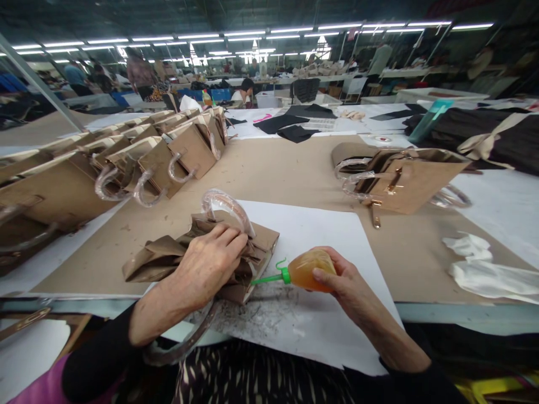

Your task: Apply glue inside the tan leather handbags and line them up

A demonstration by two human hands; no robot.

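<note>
A brown handbag (263,247) with plastic-wrapped handles lies on a white sheet (328,224) in front of me. My left hand (217,255) presses on its crumpled top, fingers bent over the brown material; what lies beneath them is hidden. In my right hand (341,272) is a squeeze bottle (309,270) of amber liquid, tipped sideways with the fingers wrapped round it. Its thin green nozzle points left, and the tip meets the bag's edge near the lower right corner. One wrapped handle loops up behind my left hand, another hangs toward my lap.
Several brown bags (168,160) stand in rows at the left. More bags (415,179) lean at the back right, near dark material (501,134) tied with a pale strip. White crumpled cloth (488,269) lies at the right. Black pieces (290,126) lie farther back; people work beyond.
</note>
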